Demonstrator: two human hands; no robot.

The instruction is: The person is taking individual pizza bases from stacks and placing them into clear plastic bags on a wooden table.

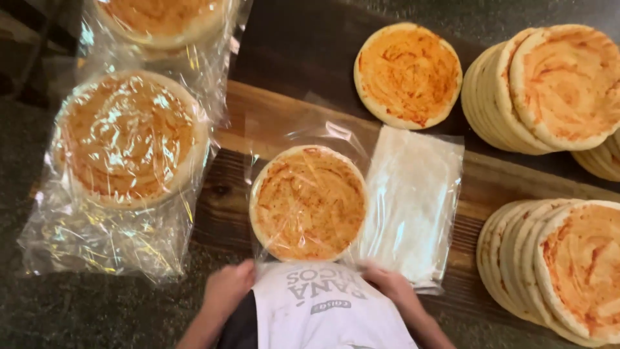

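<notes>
Both hands pinch the clear bag [303, 139] holding a sauced pizza base [308, 202] on the tabletop [258, 116]. Left hand [227, 287] and right hand [389, 284] each close their grip on its near edge.

Warm, fairly dim light falls from above. Strong glare streaks the plastic bags [123, 168] on the left. The far left corner sinks into shadow. The picture is soft throughout, slightly blurred near the hands [226, 287].
</notes>
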